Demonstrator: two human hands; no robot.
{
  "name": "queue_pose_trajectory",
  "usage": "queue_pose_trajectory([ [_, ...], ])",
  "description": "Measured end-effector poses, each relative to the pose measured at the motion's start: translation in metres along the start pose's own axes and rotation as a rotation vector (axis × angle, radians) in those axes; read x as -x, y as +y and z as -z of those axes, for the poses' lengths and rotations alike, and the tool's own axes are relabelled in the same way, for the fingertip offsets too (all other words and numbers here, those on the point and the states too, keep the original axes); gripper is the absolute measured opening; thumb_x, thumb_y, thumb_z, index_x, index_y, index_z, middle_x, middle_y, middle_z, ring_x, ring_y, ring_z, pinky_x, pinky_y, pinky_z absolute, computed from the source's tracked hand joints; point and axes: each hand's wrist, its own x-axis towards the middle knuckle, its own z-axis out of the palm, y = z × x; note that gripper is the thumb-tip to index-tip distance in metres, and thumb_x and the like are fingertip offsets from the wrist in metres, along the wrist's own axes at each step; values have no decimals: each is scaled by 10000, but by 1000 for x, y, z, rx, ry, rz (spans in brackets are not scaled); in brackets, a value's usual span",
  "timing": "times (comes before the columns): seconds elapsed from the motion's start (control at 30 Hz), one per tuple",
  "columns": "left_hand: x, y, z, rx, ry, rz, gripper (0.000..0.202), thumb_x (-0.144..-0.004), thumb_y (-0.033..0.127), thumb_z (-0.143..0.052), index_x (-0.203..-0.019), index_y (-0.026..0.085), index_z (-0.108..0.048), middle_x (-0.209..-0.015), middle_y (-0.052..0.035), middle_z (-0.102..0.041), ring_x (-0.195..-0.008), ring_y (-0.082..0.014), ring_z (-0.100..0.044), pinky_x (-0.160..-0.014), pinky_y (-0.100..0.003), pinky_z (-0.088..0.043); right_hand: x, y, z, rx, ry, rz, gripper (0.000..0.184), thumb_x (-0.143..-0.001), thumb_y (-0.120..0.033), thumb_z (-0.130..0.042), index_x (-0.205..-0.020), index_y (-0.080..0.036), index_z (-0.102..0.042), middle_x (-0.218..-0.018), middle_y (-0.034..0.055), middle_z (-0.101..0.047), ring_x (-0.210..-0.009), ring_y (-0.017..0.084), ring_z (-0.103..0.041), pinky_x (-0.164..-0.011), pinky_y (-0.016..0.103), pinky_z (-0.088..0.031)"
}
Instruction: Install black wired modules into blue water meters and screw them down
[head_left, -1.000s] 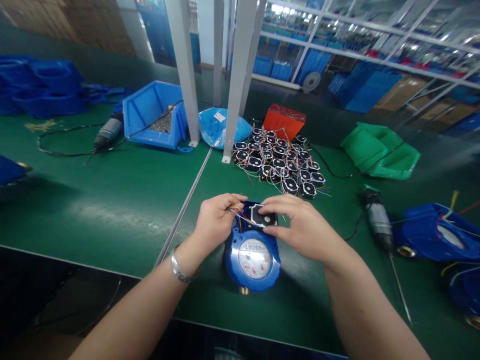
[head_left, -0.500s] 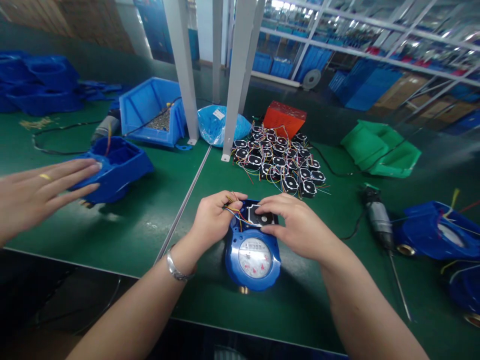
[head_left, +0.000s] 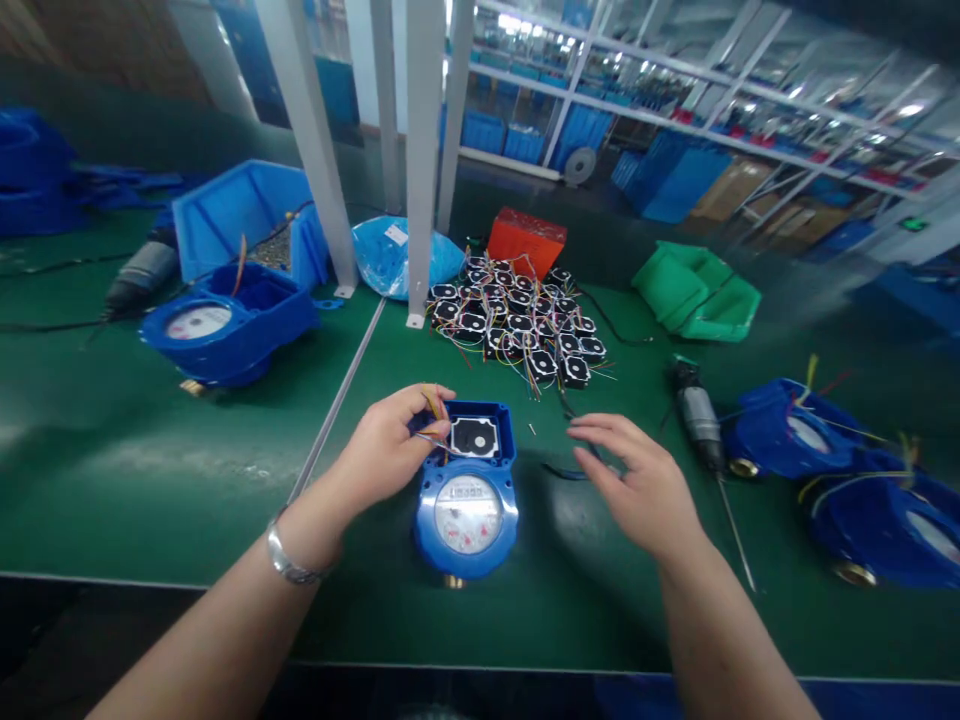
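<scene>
A blue water meter lies on the green bench in front of me, its round dial facing up. In the open box at its far end sits a black module with a white edge. My left hand is closed in a pinch on the module's thin coloured wires, at the box's left side. To the right of the meter, my right hand has its fingers apart over a dark, slim, two-armed tool. Its kind is unclear, partly hidden by the fingers. A small metal pin lies nearby.
Several black modules with wires lie beyond the meter, before a red box. Power screwdrivers lie on both sides. Other blue meters stand right and left. A green bin, a blue bin and grey posts stand behind.
My right hand has left the module and moved right, over the dark tool. My left hand keeps the wires. The other person's hand at the left has gone from view.
</scene>
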Motion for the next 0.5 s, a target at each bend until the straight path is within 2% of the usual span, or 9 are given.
queue_pose_trajectory([
  [0.07, -5, 3, 3, -56, -84, 2, 30, -731, 187, -504, -706, 175, -513, -994, -81, -613, -994, -206, -544, -881, -372, -413, 13, 29, 11, 81, -13, -238, 194, -795, -261, -511, -911, -170, -638, -1017, 31, -580, -959, 136, -543, -904, 278, -438],
  [0.13, -14, 4, 6, -80, -173, 12, 25, -703, 184, -514, -680, 178, -509, -1004, -76, -616, -986, -224, -547, -872, -395, -417, 21, 61, 24, 206, -14, -535, 217, -784, -258, -524, -950, -177, -637, -1041, 22, -580, -966, 135, -544, -927, 259, -424],
  [0.17, -19, 4, 8, -70, -225, 23, 26, -689, 181, -520, -666, 178, -507, -1017, -73, -615, -985, -231, -550, -870, -405, -419, 24, 76, 31, 270, 2, -661, 242, -791, -251, -510, -986, -172, -629, -1045, 34, -581, -963, 144, -548, -922, 267, -426],
  [0.23, -29, 4, 9, -19, -326, 55, 27, -661, 181, -541, -649, 173, -518, -1027, -71, -616, -986, -244, -556, -869, -421, -424, 25, 104, 43, 374, 33, -828, 297, -810, -238, -462, -1053, -149, -607, -1032, 81, -586, -960, 194, -552, -896, 326, -435],
  [0.37, -39, 0, 9, 66, -425, 90, 58, -638, 213, -596, -682, 177, -582, -957, -66, -643, -1026, -246, -545, -900, -423, -413, 18, 143, 52, 483, -37, -961, 367, -789, -223, -460, -1125, -121, -569, -1054, 155, -564, -1013, 313, -521, -872, 435, -416],
  [0.5, -38, -5, 8, 52, -419, 71, 69, -634, 228, -620, -688, 187, -627, -914, -58, -654, -1030, -239, -545, -915, -417, -405, 2, 165, 39, 515, -145, -991, 436, -774, -234, -467, -1167, -46, -499, -1070, 232, -520, -1022, 365, -500, -849, 468, -412],
])
